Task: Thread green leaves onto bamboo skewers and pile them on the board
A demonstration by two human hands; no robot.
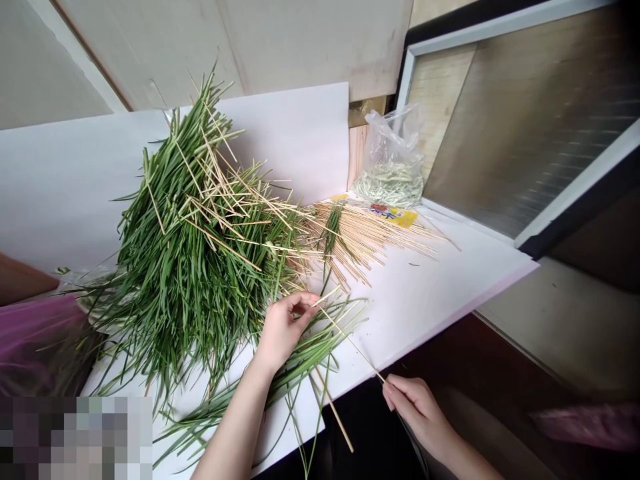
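Observation:
My left hand (286, 328) is closed in a pinch over a small pile of loose garlic chives (305, 353). Between its thumb and fingers is the pale end of a chive stalk (329, 295). A thin bamboo skewer (354, 344) runs from there to my right hand (411, 405), whose fingers grip its lower end beyond the table edge. The skewer's upper tip meets the stalk at my left fingertips; whether it pierces it I cannot tell. Left of my hands rises a big heap of chives (200, 287), with many skewers (240, 213) stuck through or lying across it.
Bare skewers (370, 233) lie fanned out on the white table (450, 273). Behind them stand a clear plastic bag (393, 160) of pale green strips and a yellow printed wrapper (400, 217). A framed panel (500, 120) leans at right; purple mesh (40, 340) is at left.

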